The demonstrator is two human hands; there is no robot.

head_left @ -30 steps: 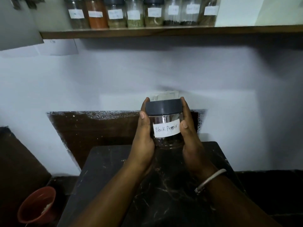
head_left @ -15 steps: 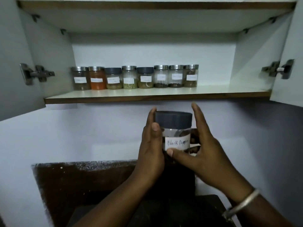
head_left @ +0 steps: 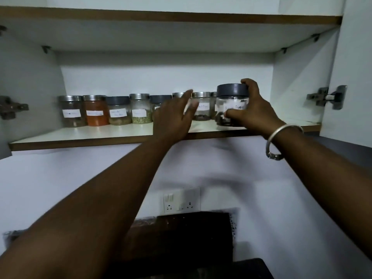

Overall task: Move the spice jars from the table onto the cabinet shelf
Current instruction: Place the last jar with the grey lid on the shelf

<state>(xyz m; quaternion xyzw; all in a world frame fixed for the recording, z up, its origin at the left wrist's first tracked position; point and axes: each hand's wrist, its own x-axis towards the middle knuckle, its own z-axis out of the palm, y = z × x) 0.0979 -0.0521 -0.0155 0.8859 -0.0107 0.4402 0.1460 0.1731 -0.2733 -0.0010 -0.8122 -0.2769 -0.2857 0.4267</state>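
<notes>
L hand is up at shelf height, arm stretched, fingers straight and spread, holding nothing. It's blurred and sits in front of the row of jars; touching them or not, can't tell. R hand, at its 3 o'clock, is clamped on the dark-lidded jar, thumb across the front low down, fingers curled over the lid's far edge. Jar is upright at the row's R end, near the front edge of the shelf. Base is level w/ the board; resting or just above, can't tell.

Its white label is handwritten, blurred, partly under the thumb; last word looks like "Pepper". Other labels are white, handwritten, unreadable.

The row has steel and dark lids mixed, w/ orange powder in the 2nd jar from L. Metal bangle on R wrist. Door hinge at 3 o'clock of the jar. Wall socket at 6 o'clock under the hands, dark table at the bottom edge.
</notes>
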